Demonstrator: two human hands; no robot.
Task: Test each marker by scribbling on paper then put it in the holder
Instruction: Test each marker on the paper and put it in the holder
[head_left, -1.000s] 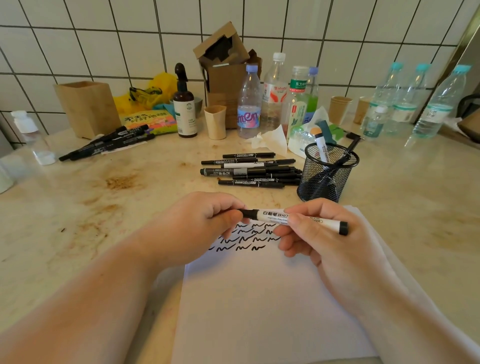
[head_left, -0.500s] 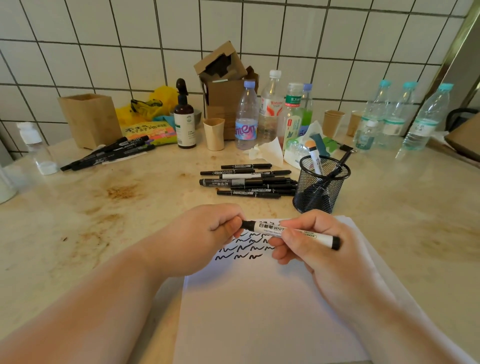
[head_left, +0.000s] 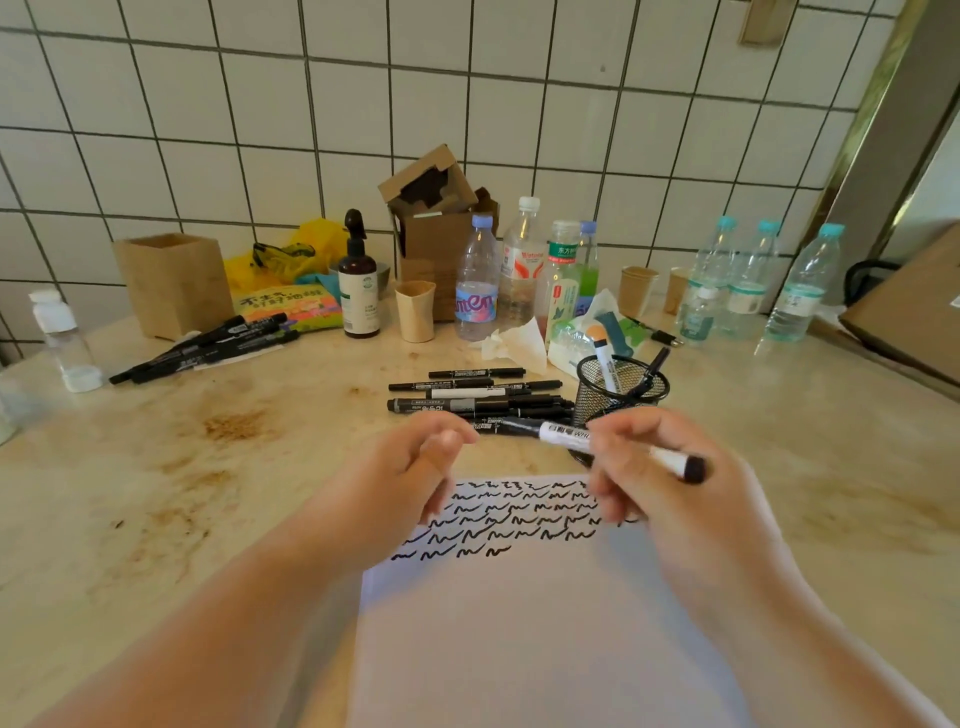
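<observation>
My right hand (head_left: 675, 514) grips a white whiteboard marker (head_left: 566, 437) by its middle and holds it level above the paper's top edge, black cap pointing left. My left hand (head_left: 395, 483) hovers just left of the cap, blurred, with its fingers loosely curled round nothing. The white paper (head_left: 519, 634) lies under both hands and carries several rows of black scribbles (head_left: 509, 519). Behind my right hand stands the black mesh holder (head_left: 631, 387) with two markers in it. A pile of black markers (head_left: 478, 400) lies to the holder's left.
A second bunch of black markers (head_left: 208, 348) lies at the far left by a wooden box (head_left: 174, 283). Water bottles (head_left: 748, 280), a brown spray bottle (head_left: 358, 291), a paper cup (head_left: 415, 312) and crumpled tissue (head_left: 514, 343) line the tiled wall. A cardboard box (head_left: 914, 312) sits at the right edge.
My left hand has let go of the marker's cap end and drawn back to the left. My right hand has lifted the marker up and right, toward the holder.
</observation>
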